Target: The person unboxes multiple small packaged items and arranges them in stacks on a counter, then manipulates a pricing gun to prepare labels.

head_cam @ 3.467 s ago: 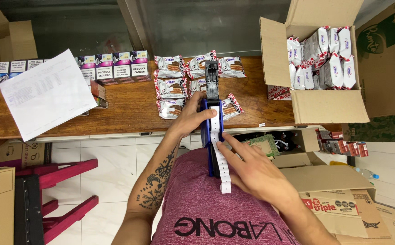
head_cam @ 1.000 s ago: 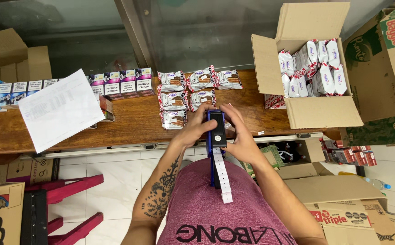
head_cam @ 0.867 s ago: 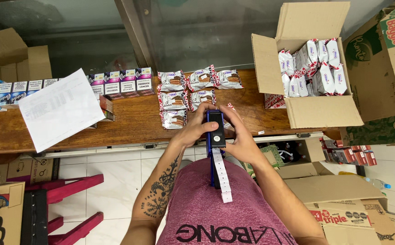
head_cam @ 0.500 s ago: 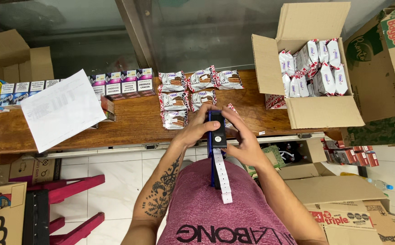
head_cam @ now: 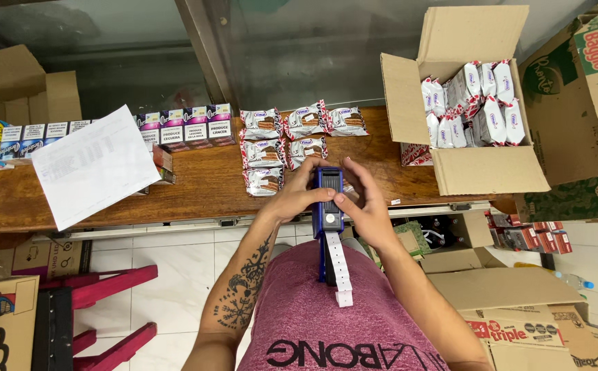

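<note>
Two hands grip a blue price-label gun above the lap, the left hand wrapped round its side, the right hand pressing fingertips on top; a white label strip dangles, while wrapped snack cakes on the wooden counter seemingly await labels.

Small shop: snack packs and cigarette boxes lying in rows on counter, stock cartons sitting around it.
</note>
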